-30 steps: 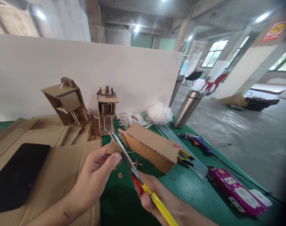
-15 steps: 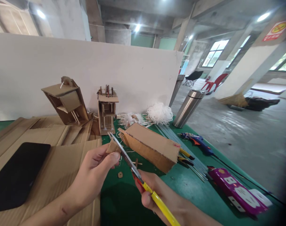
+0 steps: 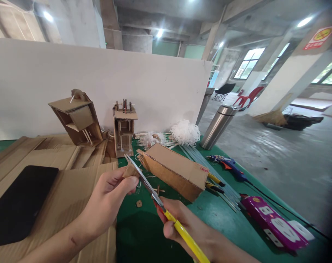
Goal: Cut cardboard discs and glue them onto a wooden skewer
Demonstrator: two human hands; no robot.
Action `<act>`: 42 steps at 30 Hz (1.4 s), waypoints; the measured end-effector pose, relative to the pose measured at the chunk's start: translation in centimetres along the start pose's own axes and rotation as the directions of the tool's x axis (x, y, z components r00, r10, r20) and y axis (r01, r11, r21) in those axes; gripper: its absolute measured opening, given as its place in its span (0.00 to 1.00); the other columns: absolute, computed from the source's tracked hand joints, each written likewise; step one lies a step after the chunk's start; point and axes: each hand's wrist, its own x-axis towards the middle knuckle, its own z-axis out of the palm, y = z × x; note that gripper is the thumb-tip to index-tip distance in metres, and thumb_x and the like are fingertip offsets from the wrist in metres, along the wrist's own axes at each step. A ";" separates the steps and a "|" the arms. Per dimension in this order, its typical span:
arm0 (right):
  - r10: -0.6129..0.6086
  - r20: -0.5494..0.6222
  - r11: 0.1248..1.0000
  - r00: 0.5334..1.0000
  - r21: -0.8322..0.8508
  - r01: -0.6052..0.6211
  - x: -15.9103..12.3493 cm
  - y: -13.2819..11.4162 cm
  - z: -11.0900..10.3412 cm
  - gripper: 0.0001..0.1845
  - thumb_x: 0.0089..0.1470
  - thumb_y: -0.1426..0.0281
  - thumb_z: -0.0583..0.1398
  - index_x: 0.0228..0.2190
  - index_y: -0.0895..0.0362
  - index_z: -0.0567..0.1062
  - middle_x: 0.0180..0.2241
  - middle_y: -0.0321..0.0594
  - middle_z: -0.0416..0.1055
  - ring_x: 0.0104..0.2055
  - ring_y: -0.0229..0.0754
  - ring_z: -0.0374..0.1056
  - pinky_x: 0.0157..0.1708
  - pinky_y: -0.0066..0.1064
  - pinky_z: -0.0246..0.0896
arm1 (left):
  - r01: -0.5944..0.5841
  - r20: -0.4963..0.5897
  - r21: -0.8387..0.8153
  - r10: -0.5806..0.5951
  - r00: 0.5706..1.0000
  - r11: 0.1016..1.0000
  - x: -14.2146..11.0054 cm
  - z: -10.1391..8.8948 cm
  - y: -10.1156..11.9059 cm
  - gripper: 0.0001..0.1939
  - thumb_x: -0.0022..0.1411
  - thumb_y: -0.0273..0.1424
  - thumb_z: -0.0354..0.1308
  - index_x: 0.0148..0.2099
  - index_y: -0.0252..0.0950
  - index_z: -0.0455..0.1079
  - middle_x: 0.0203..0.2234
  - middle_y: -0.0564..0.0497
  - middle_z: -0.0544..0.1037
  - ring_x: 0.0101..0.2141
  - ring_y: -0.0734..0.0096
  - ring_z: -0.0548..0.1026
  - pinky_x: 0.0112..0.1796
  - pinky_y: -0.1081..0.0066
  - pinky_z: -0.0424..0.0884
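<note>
Pinched between the thumb and fingers of my left hand (image 3: 111,195) is a small piece of cardboard (image 3: 130,171). My right hand (image 3: 179,219) grips a pair of scissors (image 3: 148,184) with yellow handles. Their blades point up and to the left, lying against the right edge of the cardboard piece. Whether the blades are fully closed on it is hard to make out. Just beyond the scissors lies a long cardboard box (image 3: 174,170). A small cardboard bit with a hole (image 3: 139,204) rests on the green table below the blades.
Cardboard sheets (image 3: 95,190) and a black tablet-like slab (image 3: 23,204) cover the left. Two cardboard models (image 3: 81,118) stand behind. At right are a steel flask (image 3: 219,127), clear glue sticks (image 3: 193,155), a glue gun (image 3: 231,166) with cord, and a purple box (image 3: 277,221).
Almost nothing differs. Both hands, the scissors and the cardboard piece hold nearly the same positions, with only a slight shift of the view.
</note>
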 end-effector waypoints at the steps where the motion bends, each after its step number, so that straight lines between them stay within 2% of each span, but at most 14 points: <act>1: -0.004 0.001 1.000 1.000 -0.005 0.004 0.0 -0.1 0.0 0.37 0.49 0.32 0.43 0.25 0.55 0.57 0.26 0.31 0.52 0.26 0.34 0.46 0.25 0.28 0.44 | 0.002 0.000 0.007 -0.002 1.000 1.000 0.0 0.0 0.0 0.16 0.56 0.36 0.51 0.19 0.37 0.61 0.16 0.56 0.62 0.22 0.74 0.60 0.23 0.74 0.60; 5: -0.006 0.014 1.000 1.000 -0.001 0.006 0.1 0.0 -0.1 0.36 0.51 0.34 0.43 0.25 0.55 0.56 0.26 0.31 0.53 0.26 0.34 0.46 0.24 0.28 0.44 | 0.018 0.001 0.027 -0.018 1.000 0.999 0.0 -0.2 0.3 0.16 0.55 0.37 0.51 0.19 0.37 0.61 0.16 0.56 0.62 0.22 0.73 0.60 0.24 0.73 0.60; 10: 0.015 0.022 1.000 1.000 -0.028 -0.014 0.1 0.4 -0.4 0.37 0.49 0.32 0.43 0.24 0.55 0.55 0.25 0.31 0.52 0.26 0.34 0.46 0.23 0.27 0.43 | 0.031 0.011 0.039 -0.031 0.999 0.999 0.0 -0.2 0.4 0.16 0.55 0.38 0.50 0.19 0.38 0.60 0.16 0.56 0.61 0.22 0.73 0.59 0.24 0.72 0.58; 14: 0.011 0.038 1.000 0.999 -0.018 -0.010 -0.1 0.8 -0.5 0.36 0.50 0.33 0.45 0.27 0.56 0.58 0.26 0.32 0.55 0.26 0.34 0.49 0.23 0.26 0.45 | 0.052 0.018 0.043 -0.053 0.998 0.998 0.1 -0.2 0.4 0.16 0.55 0.37 0.51 0.18 0.38 0.59 0.16 0.56 0.60 0.22 0.73 0.58 0.23 0.72 0.58; 17: -0.009 0.061 1.000 0.998 -0.003 0.009 -0.2 1.2 -0.4 0.37 0.53 0.35 0.44 0.32 0.57 0.61 0.29 0.35 0.59 0.26 0.33 0.51 0.23 0.26 0.49 | 0.066 0.063 0.035 -0.068 0.996 0.997 0.1 -0.3 0.4 0.16 0.55 0.37 0.51 0.18 0.38 0.59 0.16 0.56 0.59 0.22 0.73 0.58 0.23 0.72 0.59; 21: -0.028 0.095 0.999 0.995 0.040 0.024 -0.3 1.3 -0.2 0.38 0.52 0.34 0.43 0.35 0.57 0.61 0.30 0.35 0.58 0.24 0.32 0.51 0.21 0.25 0.49 | 0.066 0.130 -0.022 -0.062 0.990 0.998 0.0 -0.1 0.4 0.16 0.56 0.36 0.50 0.19 0.37 0.60 0.16 0.56 0.60 0.22 0.73 0.59 0.24 0.73 0.61; 27: -0.027 0.027 0.999 0.999 -0.035 0.028 0.0 0.9 -0.2 0.37 0.50 0.33 0.43 0.28 0.56 0.58 0.26 0.32 0.54 0.25 0.33 0.48 0.21 0.26 0.46 | 0.046 0.168 -0.032 -0.040 0.985 0.998 0.2 -0.2 0.4 0.15 0.57 0.34 0.50 0.19 0.37 0.60 0.16 0.56 0.60 0.21 0.74 0.59 0.25 0.73 0.62; 33: 0.066 0.057 0.993 0.996 0.093 -0.071 0.1 1.3 -0.1 0.34 0.50 0.35 0.50 0.27 0.55 0.57 0.25 0.29 0.52 0.23 0.31 0.48 0.19 0.23 0.47 | 0.046 0.172 0.018 -0.048 0.984 0.999 0.0 -0.4 0.2 0.15 0.57 0.34 0.49 0.19 0.38 0.58 0.16 0.56 0.60 0.22 0.74 0.60 0.25 0.72 0.60; 36: 0.065 0.057 0.993 0.996 0.094 -0.070 0.1 1.1 -0.2 0.32 0.52 0.38 0.52 0.26 0.55 0.57 0.25 0.29 0.52 0.23 0.31 0.49 0.18 0.22 0.48 | 0.045 0.185 0.020 -0.048 0.981 0.999 0.1 -0.5 0.3 0.15 0.57 0.34 0.49 0.19 0.38 0.58 0.16 0.56 0.60 0.22 0.73 0.60 0.25 0.72 0.60; 42: 0.110 0.057 0.990 0.992 0.078 -0.114 0.1 0.6 -0.5 0.33 0.50 0.36 0.52 0.25 0.55 0.56 0.23 0.28 0.49 0.22 0.30 0.47 0.17 0.22 0.46 | 0.029 0.207 0.054 -0.040 0.978 0.998 0.5 -0.8 0.6 0.15 0.56 0.34 0.50 0.18 0.38 0.59 0.16 0.56 0.61 0.22 0.73 0.61 0.25 0.72 0.61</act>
